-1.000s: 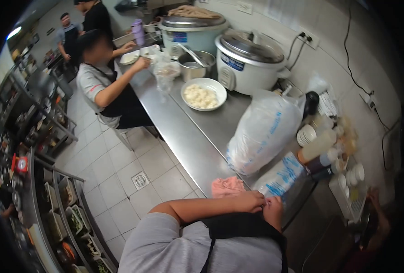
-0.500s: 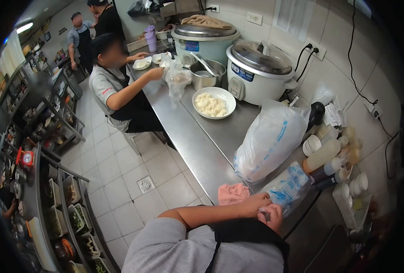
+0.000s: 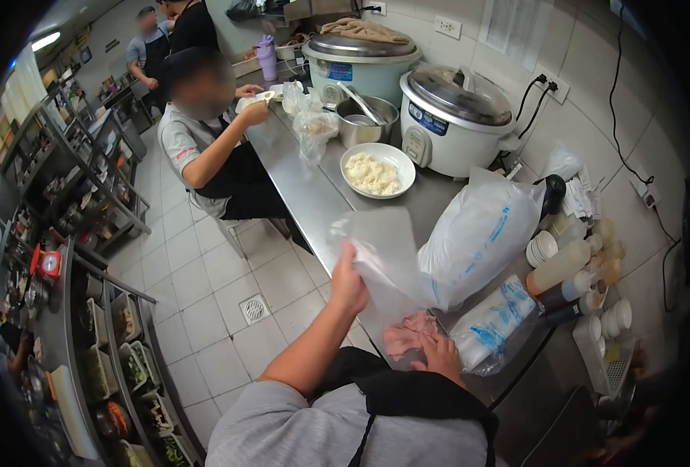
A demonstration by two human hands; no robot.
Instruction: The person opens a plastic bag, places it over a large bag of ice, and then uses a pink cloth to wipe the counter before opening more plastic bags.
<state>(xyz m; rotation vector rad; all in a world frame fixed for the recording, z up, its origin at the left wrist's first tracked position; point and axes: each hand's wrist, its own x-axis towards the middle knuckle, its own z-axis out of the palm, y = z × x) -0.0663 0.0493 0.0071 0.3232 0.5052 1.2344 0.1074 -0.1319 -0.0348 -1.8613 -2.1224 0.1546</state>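
Observation:
My left hand [image 3: 350, 282] is raised over the front edge of the steel table, its fingers closed on a clear plastic bag [image 3: 384, 253] that hangs open to the right. My right hand [image 3: 440, 355] lies low at the table edge, fingers spread, touching a pink cloth [image 3: 409, 335]. Just right of that hand is a clear pack with blue print [image 3: 494, 327]. Behind the pack stands a large white plastic bag [image 3: 481, 233]. A white bowl of rice [image 3: 378, 170] sits farther back on the table.
Two rice cookers [image 3: 458, 117] [image 3: 360, 66] and a metal pot [image 3: 366, 122] stand along the wall. A seated person [image 3: 205, 140] handles a small dish at the far left. Sauce bottles [image 3: 559, 265] and a white basket [image 3: 602, 354] are at right. Shelves [image 3: 104, 303] line the left.
My left hand has moved up and away from my right hand, holding out the clear bag. My right hand now rests on the pink cloth. The seated person has lifted a dish.

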